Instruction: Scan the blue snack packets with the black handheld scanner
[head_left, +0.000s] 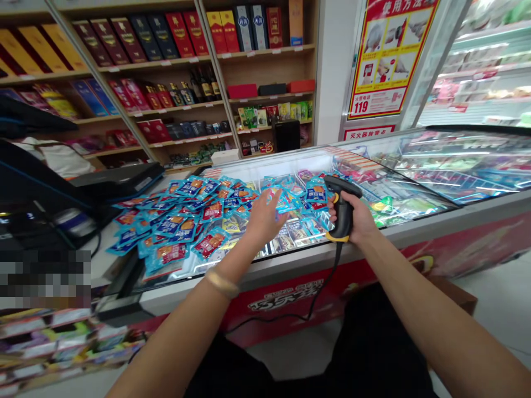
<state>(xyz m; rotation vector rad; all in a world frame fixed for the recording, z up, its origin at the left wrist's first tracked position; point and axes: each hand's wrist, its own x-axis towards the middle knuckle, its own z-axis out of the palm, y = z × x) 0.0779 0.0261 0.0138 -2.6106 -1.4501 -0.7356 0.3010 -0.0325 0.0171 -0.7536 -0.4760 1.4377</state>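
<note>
My right hand [360, 216] is wrapped round the grip of a black and yellow barcode scanner [345, 213], its head tipped to the left. A black cord [317, 293] hangs from the scanner's base and loops off to the left. My left hand [265, 218], with a bracelet on the wrist, reaches over the glass top of the freezer [257, 276]. Its fingers are apart, and some blue packaging lies just beyond them. To the left of this hand spreads a heap of small blue snack packets [182, 221]. More packets [315, 193] lie between the hands, close to the scanner.
Goods show through the freezer glass [415, 177]. Behind it stand shelves [265, 55] of boxes and bottles, and a fire-safety poster [388, 61]. Dark equipment [112, 185] occupies the counter at left. A brown box [454, 296] sits low on the right.
</note>
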